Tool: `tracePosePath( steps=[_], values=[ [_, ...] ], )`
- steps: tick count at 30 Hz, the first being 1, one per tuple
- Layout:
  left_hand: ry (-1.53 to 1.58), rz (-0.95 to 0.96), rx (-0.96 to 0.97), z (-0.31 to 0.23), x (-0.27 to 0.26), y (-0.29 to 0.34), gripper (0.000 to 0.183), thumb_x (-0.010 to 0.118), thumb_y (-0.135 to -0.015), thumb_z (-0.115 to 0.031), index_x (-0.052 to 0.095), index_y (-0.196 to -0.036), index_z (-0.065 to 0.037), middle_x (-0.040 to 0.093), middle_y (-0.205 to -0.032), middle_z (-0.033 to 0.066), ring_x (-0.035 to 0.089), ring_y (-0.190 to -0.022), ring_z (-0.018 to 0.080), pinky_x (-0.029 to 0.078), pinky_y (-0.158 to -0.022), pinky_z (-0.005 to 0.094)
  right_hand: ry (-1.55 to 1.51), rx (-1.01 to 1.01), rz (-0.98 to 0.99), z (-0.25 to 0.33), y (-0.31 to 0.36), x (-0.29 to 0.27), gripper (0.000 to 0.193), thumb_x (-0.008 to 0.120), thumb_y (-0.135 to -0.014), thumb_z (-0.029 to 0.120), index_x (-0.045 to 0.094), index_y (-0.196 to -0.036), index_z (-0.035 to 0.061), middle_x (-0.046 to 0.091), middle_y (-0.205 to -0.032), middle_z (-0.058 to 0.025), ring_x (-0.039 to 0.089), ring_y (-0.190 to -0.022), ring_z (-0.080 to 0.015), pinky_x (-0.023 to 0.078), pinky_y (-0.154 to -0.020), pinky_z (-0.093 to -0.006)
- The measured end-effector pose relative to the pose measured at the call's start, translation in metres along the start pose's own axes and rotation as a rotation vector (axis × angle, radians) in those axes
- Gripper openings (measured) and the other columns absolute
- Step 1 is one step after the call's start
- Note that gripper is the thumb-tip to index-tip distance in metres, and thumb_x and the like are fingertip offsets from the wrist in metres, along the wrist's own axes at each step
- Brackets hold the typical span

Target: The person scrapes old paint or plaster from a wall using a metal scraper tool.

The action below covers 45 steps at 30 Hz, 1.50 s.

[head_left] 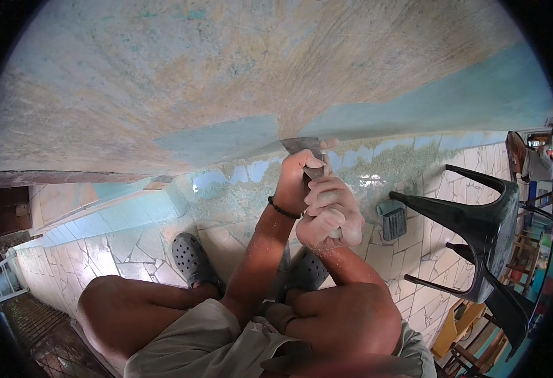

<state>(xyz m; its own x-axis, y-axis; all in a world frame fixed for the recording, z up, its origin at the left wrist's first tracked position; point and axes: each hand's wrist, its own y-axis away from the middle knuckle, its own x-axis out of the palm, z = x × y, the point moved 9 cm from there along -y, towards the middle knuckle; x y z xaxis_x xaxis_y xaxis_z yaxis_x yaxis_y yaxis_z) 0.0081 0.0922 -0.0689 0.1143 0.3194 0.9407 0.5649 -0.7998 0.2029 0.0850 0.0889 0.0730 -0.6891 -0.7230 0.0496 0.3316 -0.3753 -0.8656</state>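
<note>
Grey flat-bladed metal scraper [304, 147], centre of frame. Left hand [295, 179] and right hand [333, 211]: both grips closed on it.

Irregular pale tiles pave the floor [424, 252] across the frame's lower half; greenish dust [223, 201] coats its centre; a dark ribbed block [395, 224] lies right of centre; a black chair [500, 252] stands at far right; two grey clogs [190, 257] rest lower centre.

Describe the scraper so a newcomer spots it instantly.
Start at the big patchy wall filling the top. Near its lower edge, the left hand and right hand grip the scraper. Flat, dark and straight-edged, it stands out from the dusty hands.
</note>
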Motion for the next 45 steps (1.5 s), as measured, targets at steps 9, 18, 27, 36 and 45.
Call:
tracePosePath(
  steps=[9, 18, 27, 36, 45],
  values=[
    [-0.071, -0.111, -0.130, 0.002, -0.035, 0.003, 0.063, 0.046, -0.078, -0.015, 0.039, -0.137, 0.007, 0.051, -0.075, 0.0071, 0.048, -0.065, 0.0181, 0.041, -0.062, 0.0280, -0.006, 0.049, 0.056, -0.002, 0.008, 0.010, 0.021, 0.050, -0.094, 0.009, 0.044, -0.075, 0.0035, 0.054, -0.064, -0.0079, 0.056, -0.054, -0.0223, 0.052, -0.056, -0.0368],
    [0.045, -0.136, -0.145, 0.010, -0.045, -0.004, 0.049, 0.045, -0.077, -0.015, 0.054, -0.120, 0.006, 0.054, -0.073, 0.0070, 0.048, -0.063, 0.0155, 0.042, -0.062, 0.0269, 0.057, 0.179, 0.100, -0.026, 0.030, 0.009, 0.015, 0.055, -0.088, 0.005, 0.049, -0.075, 0.0043, 0.058, -0.070, -0.0098, 0.059, -0.063, -0.0247, 0.054, -0.065, -0.0397],
    [-0.134, -0.136, -0.017, 0.003, -0.060, -0.011, 0.024, 0.050, -0.081, -0.011, 0.063, -0.094, 0.004, 0.055, -0.072, 0.0036, 0.049, -0.062, 0.0119, 0.043, -0.061, 0.0255, 0.029, 0.257, -0.016, -0.041, 0.032, -0.003, 0.022, 0.051, -0.083, -0.005, 0.042, -0.066, 0.0044, 0.056, -0.067, -0.0097, 0.059, -0.060, -0.0257, 0.055, -0.065, -0.0436],
    [-0.348, -0.233, 0.022, 0.003, -0.047, -0.009, 0.015, 0.050, -0.084, -0.011, 0.059, -0.077, 0.000, 0.057, -0.074, 0.0045, 0.051, -0.066, 0.0113, 0.045, -0.063, 0.0273, 0.045, 0.194, -0.029, -0.031, 0.021, -0.009, 0.024, 0.050, -0.088, 0.002, 0.047, -0.065, 0.0015, 0.054, -0.064, -0.0096, 0.059, -0.061, -0.0249, 0.052, -0.063, -0.0392],
    [-0.186, -0.256, 0.032, 0.024, -0.085, -0.017, 0.023, 0.051, -0.083, -0.023, 0.050, -0.064, -0.010, 0.048, -0.061, 0.0005, 0.044, -0.053, 0.0134, 0.035, -0.052, 0.0277, -0.049, 0.660, 0.394, -0.052, 0.042, -0.024, 0.022, 0.054, -0.094, 0.017, 0.062, -0.088, -0.0022, 0.057, -0.099, -0.0111, 0.054, -0.097, -0.0210, 0.045, -0.085, -0.0291]
  ],
)
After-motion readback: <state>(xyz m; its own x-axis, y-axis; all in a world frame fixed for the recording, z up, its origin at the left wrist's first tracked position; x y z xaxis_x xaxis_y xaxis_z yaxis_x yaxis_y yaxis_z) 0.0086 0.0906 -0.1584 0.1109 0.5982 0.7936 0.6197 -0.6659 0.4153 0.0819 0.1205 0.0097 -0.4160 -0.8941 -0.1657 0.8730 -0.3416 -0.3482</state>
